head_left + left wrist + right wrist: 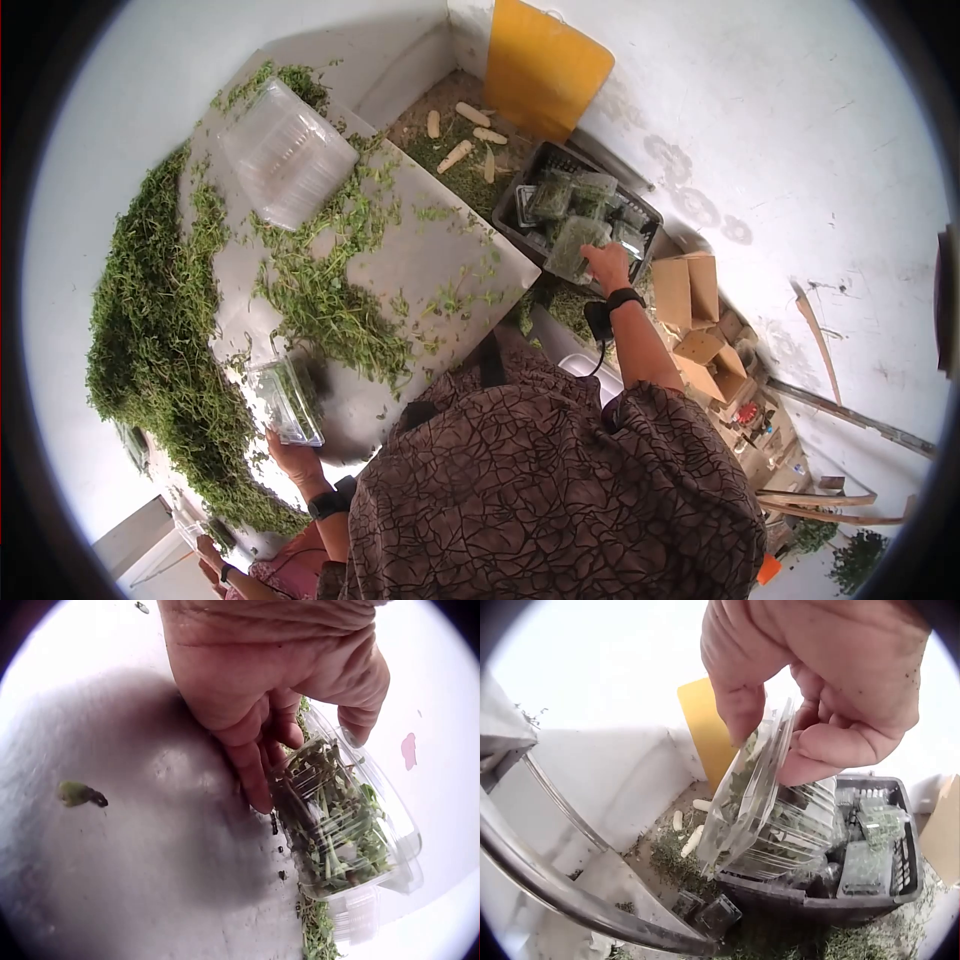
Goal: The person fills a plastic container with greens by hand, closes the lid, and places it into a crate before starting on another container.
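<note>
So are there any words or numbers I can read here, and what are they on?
No words, labels, brands, numbers or signs can be read.
Clear boxes in the left hand and right hand, black basket, yellow board: none seen.
Cardboard boxes: too small to tell.

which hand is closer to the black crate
Right. The right hand pinches a filled box right at the crate; the left hand is farther off, across the table, gripping another box.

Brown shirt (540, 480) with black crackle pattern, yellow board (545, 68), green sprigs (165, 340), black crate (645, 215).
</note>
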